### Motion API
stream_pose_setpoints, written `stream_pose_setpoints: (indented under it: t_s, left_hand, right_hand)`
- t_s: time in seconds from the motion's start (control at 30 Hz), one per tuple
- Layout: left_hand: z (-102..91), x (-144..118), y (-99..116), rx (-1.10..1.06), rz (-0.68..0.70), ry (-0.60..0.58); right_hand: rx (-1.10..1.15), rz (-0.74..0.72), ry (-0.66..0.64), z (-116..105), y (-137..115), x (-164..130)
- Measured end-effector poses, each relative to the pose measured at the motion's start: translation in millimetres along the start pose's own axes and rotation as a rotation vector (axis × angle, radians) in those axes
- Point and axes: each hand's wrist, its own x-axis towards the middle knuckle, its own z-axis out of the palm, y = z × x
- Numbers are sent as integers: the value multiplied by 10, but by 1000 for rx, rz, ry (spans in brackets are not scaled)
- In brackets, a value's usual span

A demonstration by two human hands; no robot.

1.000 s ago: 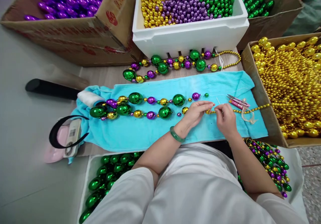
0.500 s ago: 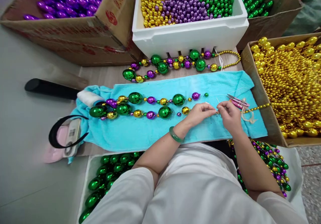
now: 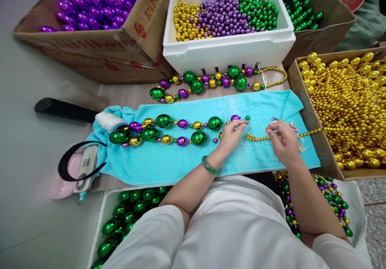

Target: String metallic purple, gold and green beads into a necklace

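Observation:
On a turquoise towel (image 3: 181, 168) lies a strand of large green, purple and gold beads (image 3: 149, 134), doubled into two rows. My left hand (image 3: 229, 137), fingers stretched out, reaches over the upper row beside a small green bead (image 3: 247, 117) and partly hides a purple bead (image 3: 235, 118). Pinched in my right hand (image 3: 283, 142) is a thin needle (image 3: 261, 126), pointing up and left. Between the hands lies a string of small gold beads (image 3: 256, 138), which runs right into a carton. Scissors (image 3: 275, 119) lie partly hidden behind my right hand.
Behind the towel lies a beaded necklace (image 3: 197, 86) before a white foam box (image 3: 229, 52) of small beads. Cartons of purple beads (image 3: 99, 7) and gold beads (image 3: 346, 96) stand left and right. A thread spool (image 3: 110, 121) and black headband (image 3: 62, 166) are at left.
My left hand has let go of the gold bead string and moved left and up toward the small green bead. My right hand has shifted slightly right with the needle. The view has tilted slightly.

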Motion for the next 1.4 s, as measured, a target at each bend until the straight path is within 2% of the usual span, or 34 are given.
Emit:
stream_pose_setpoints:
  t_s: [0.03, 0.1, 0.17, 0.23, 0.47, 0.63, 0.8, 0.9, 1.0, 1.1, 1.23, 1.4]
  left_hand:
    - [10, -15, 56, 43, 67, -4]
    - [50, -54, 186, 40, 93, -139]
    - [95, -81, 303, -22, -1, -311]
    - [122, -84, 374, -37, -94, -385]
    - [62, -30, 343, 17, -151, -372]
    - [68, -17, 285, -220, -148, -377]
    - [158, -13, 221, -489, -156, -208]
    - [194, -19, 174, -379, -113, -107]
    - [186, -14, 136, -111, -54, -58]
    - [143, 17, 132, 126, -68, -169]
    - [77, 63, 158, 167, -136, -386]
    - [68, 72, 113, 112, -215, -428]
  right_hand:
    - [-21, -42, -20, -16, -18, 26]
    - [-75, -121, -52, -26, -52, 69]
    - [-129, -171, -45, -21, -83, 98]
    - [-152, -186, -3, -21, -107, 114]
    - [-103, -117, 141, -100, -42, 110]
    - [-115, -52, 203, 18, 95, 63]
    - [-230, -120, 155, 273, 112, -53]
    - [-286, -166, 120, 335, 80, -97]
    - [-328, -205, 87, 302, 69, -90]
    - [-312, -205, 11, 233, 93, -54]
    - [-203, -134, -78, 162, 144, -12]
    - [-38, -48, -145, 116, 174, 21]
